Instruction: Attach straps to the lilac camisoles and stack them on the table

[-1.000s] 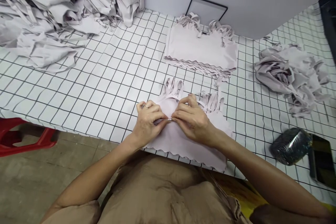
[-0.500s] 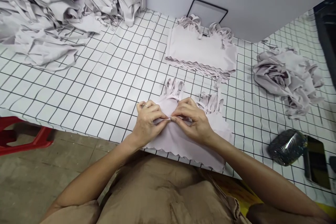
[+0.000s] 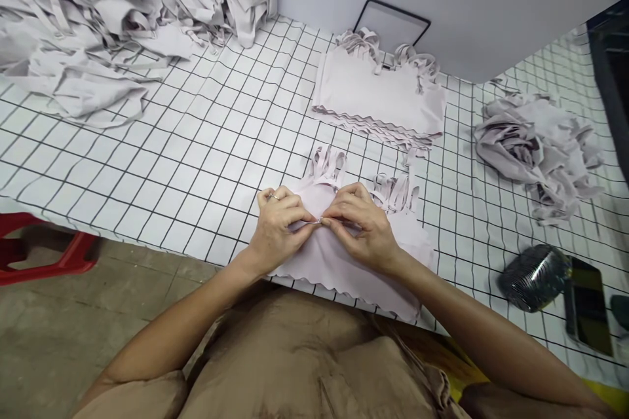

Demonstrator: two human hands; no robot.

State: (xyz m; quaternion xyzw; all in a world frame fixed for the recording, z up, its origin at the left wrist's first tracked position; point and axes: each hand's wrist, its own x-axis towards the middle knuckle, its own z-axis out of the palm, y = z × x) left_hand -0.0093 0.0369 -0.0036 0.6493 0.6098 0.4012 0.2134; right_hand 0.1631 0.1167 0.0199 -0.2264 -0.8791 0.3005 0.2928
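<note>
A pale pink strappy top [image 3: 319, 265] with a wavy hem lies flat at the table's front edge, its bunched loop straps [image 3: 327, 163] pointing away from me. Over its middle my left hand [image 3: 280, 229] and my right hand [image 3: 362, 228] meet fingertip to fingertip. Both are closed in a pinch on a thin pale edge of the top near the neckline. Some small bit shows between the fingertips, too small to make out. A ring sits on a finger of my left hand. My right hand and forearm hide part of the fabric.
Behind lies a neat stack of similar tops [image 3: 381, 95], by a black wire frame [image 3: 393, 5]. A large heap of garments [image 3: 98, 6] fills the back left; a crumpled pile [image 3: 535, 144] sits right. A dark glossy packet [image 3: 533, 278] and phone [image 3: 590, 308] lie near right. A red stool [image 3: 73, 258] stands left.
Both hands keep the same pinch at almost the same spot, with the fingertips shifted very slightly. The whole view has moved a little; the top lies as before.
</note>
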